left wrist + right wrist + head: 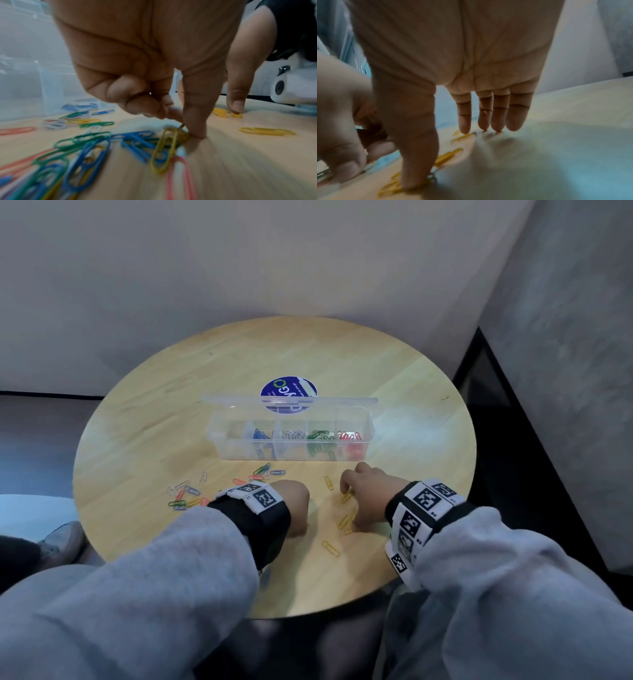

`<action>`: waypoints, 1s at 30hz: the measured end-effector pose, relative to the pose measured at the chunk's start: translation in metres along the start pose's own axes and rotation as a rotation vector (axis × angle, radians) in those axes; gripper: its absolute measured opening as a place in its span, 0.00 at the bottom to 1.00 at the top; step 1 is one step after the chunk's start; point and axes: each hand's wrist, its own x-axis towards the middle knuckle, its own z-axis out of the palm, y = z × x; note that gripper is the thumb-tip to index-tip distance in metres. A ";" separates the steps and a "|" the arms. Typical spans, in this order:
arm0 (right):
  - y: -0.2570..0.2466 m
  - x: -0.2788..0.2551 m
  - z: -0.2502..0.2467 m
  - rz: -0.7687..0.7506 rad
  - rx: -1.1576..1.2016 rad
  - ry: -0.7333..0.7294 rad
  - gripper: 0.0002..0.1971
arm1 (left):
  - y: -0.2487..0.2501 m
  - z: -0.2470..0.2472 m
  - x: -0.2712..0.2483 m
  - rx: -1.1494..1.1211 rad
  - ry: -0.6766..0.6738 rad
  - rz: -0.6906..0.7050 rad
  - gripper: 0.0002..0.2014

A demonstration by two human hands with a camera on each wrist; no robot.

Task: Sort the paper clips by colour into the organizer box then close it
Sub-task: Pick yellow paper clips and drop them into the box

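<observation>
The clear organizer box [291, 455] stands in the middle of the round table, lid [239, 400] up behind it. Blue, white, green and red clips lie in separate compartments; the leftmost one looks empty. My left hand [299, 518] has curled fingers, and in the left wrist view the left hand [184, 124] pinches one end of a yellow paper clip [164, 150] that still lies on the wood. My right hand [352, 505] rests with straight fingers, tips on the table. Its thumb [414, 175] presses on yellow clips [392, 189]. More yellow clips [344, 522] lie between the hands.
A mixed heap of coloured clips [191, 494] lies left of my left hand, and a few more [265, 470] sit before the box. A blue round sticker [287, 386] is behind the box. The table edge [308, 614] is close to me. A shoe [61, 542] is at the left.
</observation>
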 end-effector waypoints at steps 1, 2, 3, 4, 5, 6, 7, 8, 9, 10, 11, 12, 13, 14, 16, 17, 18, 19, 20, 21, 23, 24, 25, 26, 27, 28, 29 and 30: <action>0.000 0.001 0.000 -0.015 0.006 0.004 0.25 | -0.001 0.000 -0.001 -0.018 0.000 0.003 0.13; 0.001 0.001 0.000 -0.027 0.010 0.004 0.21 | -0.002 0.000 -0.002 -0.044 0.007 0.011 0.12; 0.001 0.001 -0.001 -0.034 0.014 0.001 0.18 | -0.003 0.000 -0.003 -0.079 0.020 0.027 0.11; 0.002 0.001 -0.001 -0.035 0.016 -0.004 0.16 | -0.004 0.000 -0.005 -0.121 0.039 0.049 0.10; 0.001 0.001 -0.001 -0.033 0.017 -0.007 0.16 | -0.005 0.000 -0.006 -0.164 0.056 0.077 0.07; 0.001 0.000 -0.001 -0.029 0.016 -0.009 0.17 | -0.004 0.000 -0.007 -0.206 0.064 0.111 0.05; 0.000 0.000 -0.001 -0.028 0.011 -0.008 0.18 | -0.004 0.000 -0.007 -0.240 0.070 0.145 0.05; -0.001 0.000 0.000 -0.028 0.002 -0.004 0.19 | -0.003 0.001 -0.007 -0.255 0.080 0.178 0.06; -0.002 -0.001 0.001 -0.030 -0.009 -0.002 0.19 | -0.002 0.003 -0.007 -0.260 0.088 0.204 0.07; -0.002 -0.002 0.002 -0.032 -0.015 -0.002 0.19 | 0.000 0.004 -0.007 -0.267 0.090 0.226 0.07; -0.003 -0.002 0.002 -0.033 -0.015 -0.005 0.18 | 0.002 0.006 -0.007 -0.273 0.083 0.246 0.06; -0.003 -0.002 0.003 -0.035 -0.014 -0.009 0.17 | 0.004 0.008 -0.007 -0.276 0.079 0.265 0.06; -0.004 -0.003 0.003 -0.034 -0.011 -0.018 0.15 | 0.005 0.010 -0.006 -0.277 0.077 0.280 0.06; -0.004 -0.003 0.003 -0.030 -0.005 -0.030 0.12 | 0.007 0.011 -0.006 -0.280 0.076 0.292 0.06; -0.004 -0.003 0.003 -0.020 0.015 -0.051 0.08 | 0.010 0.014 -0.005 -0.296 0.069 0.302 0.06; -0.004 -0.004 0.003 -0.016 0.024 -0.056 0.07 | 0.011 0.015 -0.005 -0.294 0.069 0.301 0.07; -0.004 -0.004 0.003 -0.013 0.032 -0.056 0.07 | 0.013 0.017 -0.006 -0.281 0.073 0.294 0.10; -0.004 -0.005 0.002 -0.011 0.036 -0.059 0.06 | 0.014 0.019 -0.007 -0.262 0.078 0.286 0.12; -0.004 -0.006 0.002 -0.011 0.038 -0.064 0.05 | 0.015 0.021 -0.007 -0.242 0.085 0.279 0.13; -0.004 -0.008 0.001 -0.012 0.035 -0.070 0.05 | 0.016 0.023 -0.007 -0.219 0.090 0.276 0.14; -0.005 -0.009 0.001 -0.018 0.027 -0.079 0.04 | 0.018 0.025 -0.007 -0.179 0.099 0.266 0.13; -0.005 -0.010 0.001 -0.020 0.023 -0.080 0.03 | 0.018 0.025 -0.006 -0.166 0.105 0.263 0.13; -0.005 -0.011 0.001 -0.021 0.017 -0.079 0.02 | 0.019 0.025 -0.005 -0.157 0.111 0.261 0.12; -0.005 -0.012 0.001 -0.018 0.007 -0.075 0.01 | 0.020 0.025 -0.004 -0.149 0.119 0.260 0.12; -0.005 -0.012 0.001 -0.011 -0.004 -0.071 0.02 | 0.021 0.024 -0.004 -0.142 0.130 0.256 0.12; -0.005 -0.013 0.002 0.000 -0.014 -0.067 0.04 | 0.022 0.023 -0.004 -0.135 0.141 0.242 0.13; -0.004 -0.013 0.001 0.014 -0.019 -0.063 0.05 | 0.023 0.022 -0.005 -0.128 0.148 0.217 0.15; -0.003 -0.013 0.000 0.030 -0.015 -0.057 0.05 | 0.024 0.020 -0.005 -0.119 0.150 0.186 0.16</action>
